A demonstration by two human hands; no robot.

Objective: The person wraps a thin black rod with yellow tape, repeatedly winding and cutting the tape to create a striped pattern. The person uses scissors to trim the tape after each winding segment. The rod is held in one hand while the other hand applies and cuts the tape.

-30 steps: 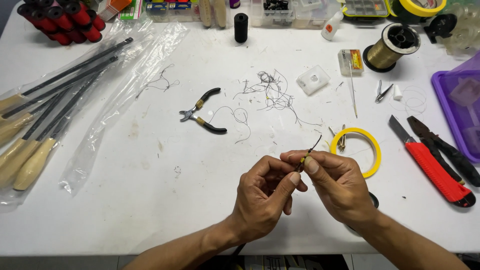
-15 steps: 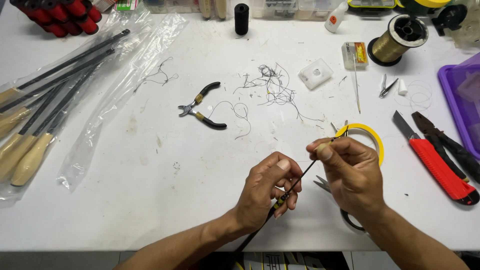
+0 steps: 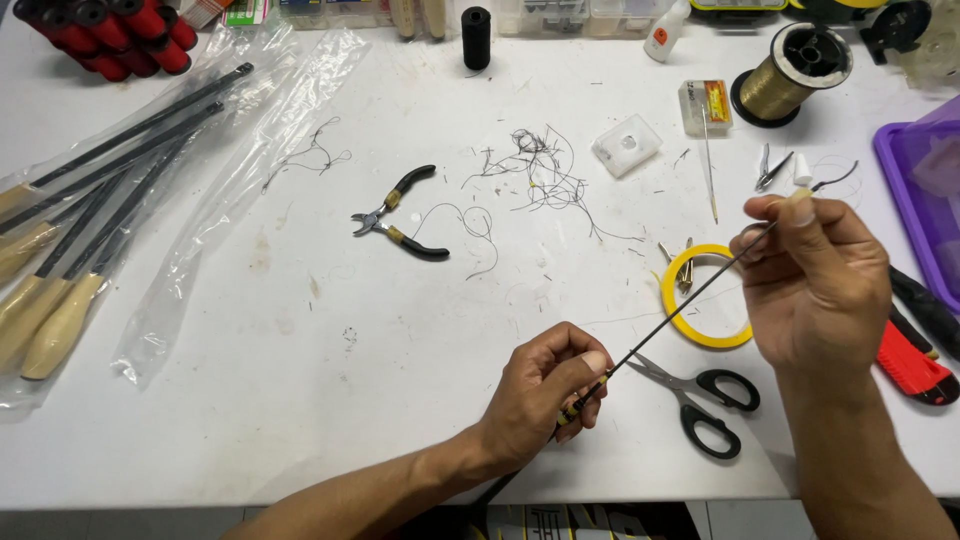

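The left hand pinches the yellow-banded lower end of a thin black rod, while the right hand grips its upper end above black-handled scissors.

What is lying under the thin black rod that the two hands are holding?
Under the thin black rod lie the yellow tape ring and the scissors blade tips on the white table. The right hand covers the ring's right side.
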